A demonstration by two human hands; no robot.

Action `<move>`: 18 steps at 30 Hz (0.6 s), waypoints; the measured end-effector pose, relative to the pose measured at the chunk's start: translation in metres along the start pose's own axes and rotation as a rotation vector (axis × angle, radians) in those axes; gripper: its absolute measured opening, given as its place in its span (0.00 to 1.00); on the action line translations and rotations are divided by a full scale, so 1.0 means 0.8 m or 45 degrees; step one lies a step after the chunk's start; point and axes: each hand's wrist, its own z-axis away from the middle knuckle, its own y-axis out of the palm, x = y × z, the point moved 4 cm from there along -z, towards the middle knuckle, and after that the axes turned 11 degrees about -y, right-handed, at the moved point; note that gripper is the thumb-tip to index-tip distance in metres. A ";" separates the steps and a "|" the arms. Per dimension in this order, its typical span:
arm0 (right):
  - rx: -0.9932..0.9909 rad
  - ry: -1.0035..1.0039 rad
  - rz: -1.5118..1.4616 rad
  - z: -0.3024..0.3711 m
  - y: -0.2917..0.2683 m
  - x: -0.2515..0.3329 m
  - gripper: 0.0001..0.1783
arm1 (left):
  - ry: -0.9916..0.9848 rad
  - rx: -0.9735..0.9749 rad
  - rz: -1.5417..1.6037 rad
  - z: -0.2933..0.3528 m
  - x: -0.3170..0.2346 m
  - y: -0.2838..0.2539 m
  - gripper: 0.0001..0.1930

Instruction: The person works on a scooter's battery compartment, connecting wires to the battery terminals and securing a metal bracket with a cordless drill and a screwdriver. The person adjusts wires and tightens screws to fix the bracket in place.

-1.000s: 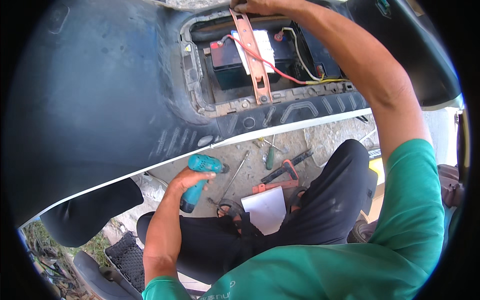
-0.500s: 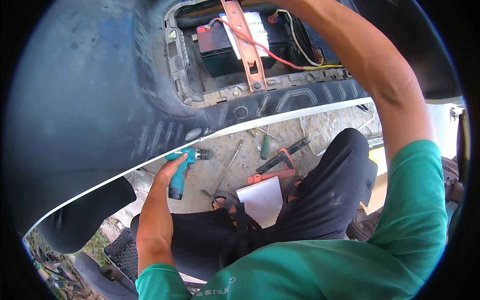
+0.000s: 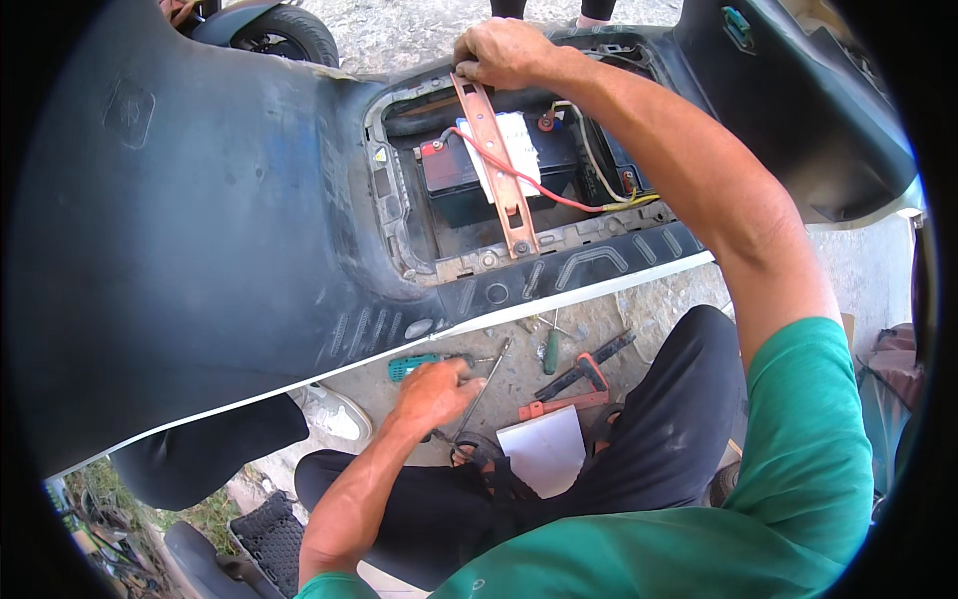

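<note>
My right hand is closed at the far end of a copper-coloured metal bar; its fingertips hide that end. The bar crosses over a black battery with a red cable and a white paper sheet on top. At the bar's near end a bolt sits. Low over the ground, my left hand has its fingers parted, slightly blurred, beside a long thin metal rod. Just beyond that hand lies a teal cordless drill, partly covered.
Around the battery is the dark scooter body with a white edge. Near my feet lie a green-handled screwdriver, a black and orange tool, an orange bracket and a white sheet. Another person's shoe stands at left.
My left hand has let go of the drill, which now rests on the ground, and moved right towards the rod. The view has shifted, bringing my right hand into sight.
</note>
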 end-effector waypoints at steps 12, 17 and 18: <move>-0.780 0.026 -0.801 0.230 -0.110 0.149 0.08 | 0.534 -1.261 0.551 -0.036 -0.185 -0.262 0.23; -0.400 -0.267 -1.303 0.341 -0.062 0.270 0.08 | 0.329 -1.269 0.206 -0.105 -0.217 -0.272 0.43; -0.275 -0.275 -1.355 0.358 -0.036 0.286 0.09 | 0.305 -1.234 0.216 -0.106 -0.221 -0.271 0.42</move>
